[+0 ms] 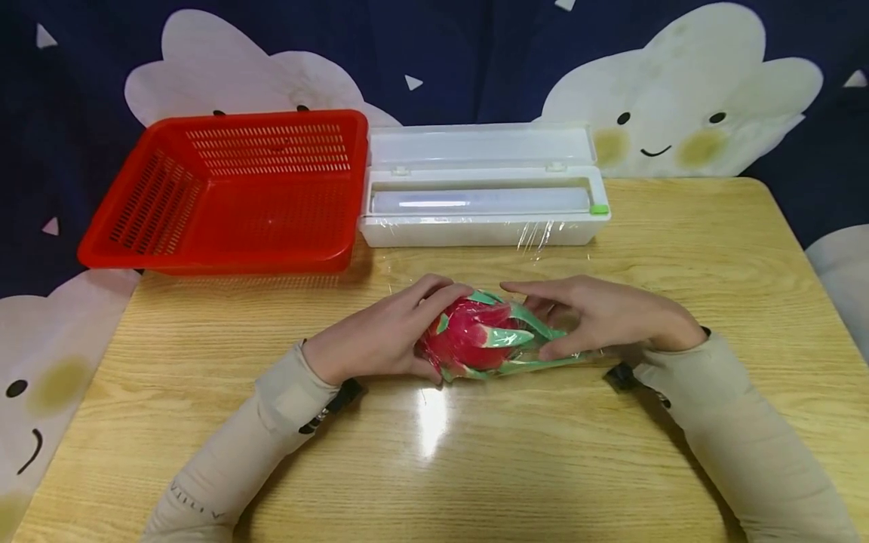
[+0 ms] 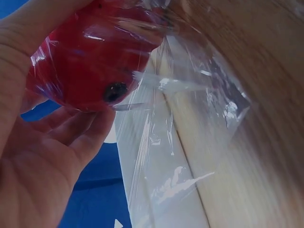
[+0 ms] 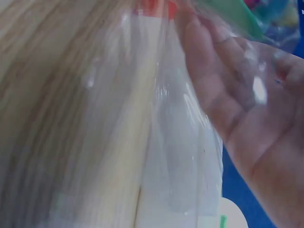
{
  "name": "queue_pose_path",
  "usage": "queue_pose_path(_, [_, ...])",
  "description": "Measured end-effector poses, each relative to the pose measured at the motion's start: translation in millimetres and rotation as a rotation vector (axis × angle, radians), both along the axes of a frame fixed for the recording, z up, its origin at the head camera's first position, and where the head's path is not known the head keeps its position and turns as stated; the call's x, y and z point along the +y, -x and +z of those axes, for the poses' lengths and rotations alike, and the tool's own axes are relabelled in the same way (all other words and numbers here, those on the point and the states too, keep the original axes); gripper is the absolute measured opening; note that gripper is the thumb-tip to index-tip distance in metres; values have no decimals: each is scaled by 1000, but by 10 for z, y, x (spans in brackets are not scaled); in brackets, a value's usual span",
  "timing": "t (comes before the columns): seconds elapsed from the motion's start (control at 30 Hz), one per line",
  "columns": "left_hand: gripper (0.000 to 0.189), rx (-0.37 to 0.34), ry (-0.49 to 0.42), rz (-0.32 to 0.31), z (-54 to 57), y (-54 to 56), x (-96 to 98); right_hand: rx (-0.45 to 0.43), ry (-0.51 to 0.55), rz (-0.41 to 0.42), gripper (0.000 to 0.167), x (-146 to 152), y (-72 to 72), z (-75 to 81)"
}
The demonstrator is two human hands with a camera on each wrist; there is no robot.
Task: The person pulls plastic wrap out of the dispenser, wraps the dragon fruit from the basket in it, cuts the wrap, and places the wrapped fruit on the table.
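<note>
A dragon fruit point(image 1: 468, 332), red with green leaf tips, lies on its side over the table, wrapped in clear cling film point(image 2: 213, 95). My left hand point(image 1: 387, 332) grips its round end, thumb on the near side and fingers over the far side. In the left wrist view, the red skin point(image 2: 95, 57) with a dark spot shows between thumb and fingers. At the leafy end, my right hand point(image 1: 604, 313) reaches around the leaf tips with fairly straight fingers. Seen from the right wrist, its palm and fingers point(image 3: 228, 80) lie against loose film.
Behind the fruit stands a white cling film dispenser point(image 1: 482, 231), its lid point(image 1: 482, 145) raised and a film roll point(image 1: 482, 200) inside. Film hangs over its front edge. A red plastic basket point(image 1: 271, 260) sits left of it on the wooden table point(image 1: 509, 467).
</note>
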State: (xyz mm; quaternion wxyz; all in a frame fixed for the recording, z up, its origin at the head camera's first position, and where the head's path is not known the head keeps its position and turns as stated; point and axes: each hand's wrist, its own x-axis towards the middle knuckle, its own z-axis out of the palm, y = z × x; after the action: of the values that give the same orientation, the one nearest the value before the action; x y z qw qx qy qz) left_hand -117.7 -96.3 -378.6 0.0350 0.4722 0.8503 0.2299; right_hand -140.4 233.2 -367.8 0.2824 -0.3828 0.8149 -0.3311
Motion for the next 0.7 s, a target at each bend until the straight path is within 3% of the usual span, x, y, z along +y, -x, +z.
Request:
queue_pose_path(0.2, [110,-16,-4,12,0,7,-2,118,-74,-79,86,57,-40,133])
queue_pose_path(0.43, [110,-41,-6,25,4,16,-15,352,-148,-172,58,-17,-186,317])
queue_pose_path(0.7, [110,-74,18,57,3,23,-19,550,-247,-176,65,-236,-435,341])
